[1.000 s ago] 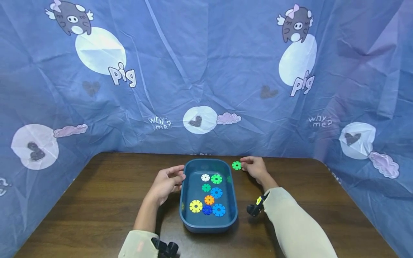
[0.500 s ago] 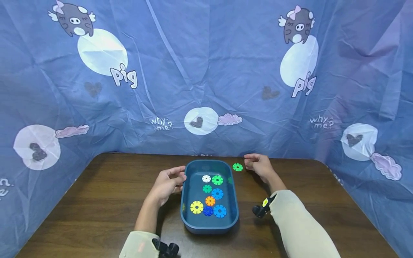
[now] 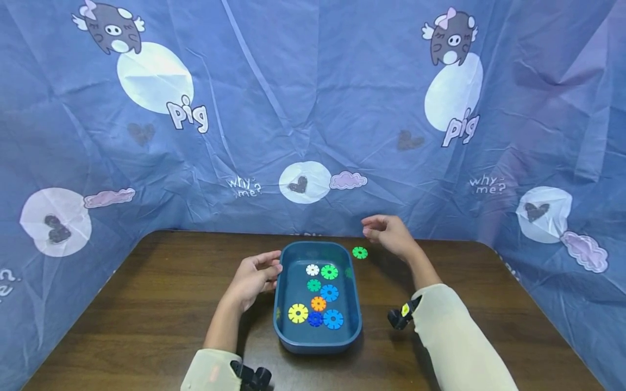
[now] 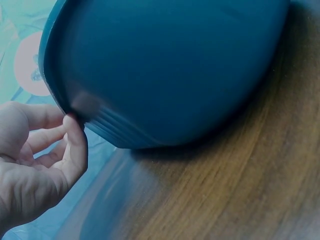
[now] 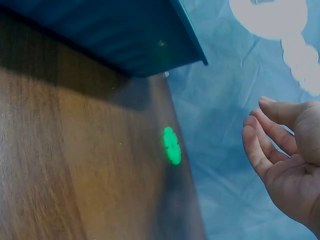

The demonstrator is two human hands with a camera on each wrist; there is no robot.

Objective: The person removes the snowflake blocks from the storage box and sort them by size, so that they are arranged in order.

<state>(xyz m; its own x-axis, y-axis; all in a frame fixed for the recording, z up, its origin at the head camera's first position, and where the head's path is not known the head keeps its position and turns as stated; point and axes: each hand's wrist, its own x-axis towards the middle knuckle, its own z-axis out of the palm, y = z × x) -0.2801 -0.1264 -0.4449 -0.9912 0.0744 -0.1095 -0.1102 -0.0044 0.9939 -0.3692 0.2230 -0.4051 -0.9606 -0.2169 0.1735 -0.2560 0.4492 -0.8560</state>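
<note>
A dark blue plastic tub (image 3: 318,343) stands on the table, with several flower-shaped plastic discs lying flat inside, among them a yellow disc (image 3: 292,315) and an orange disc (image 3: 318,303). My left hand (image 3: 250,279) holds the tub's left side near the far end; in the left wrist view its thumb and forefinger meet at the edge. Outside the tub, by its far right corner, lies a green disc (image 3: 360,252). Over the table's back edge, my right hand (image 3: 391,234) hovers with loosely bent fingers and nothing in them, apart from the green disc.
The brown wooden table (image 3: 161,304) ends just behind the tub. A blue printed cloth (image 3: 313,108) hangs behind and at both sides. Each wrist carries a small black camera, such as the right wrist camera (image 3: 402,316).
My right hand has let go of the green disc, drawn back from it and risen over the table's back edge. The disc stays beside the tub; the left hand keeps its place.
</note>
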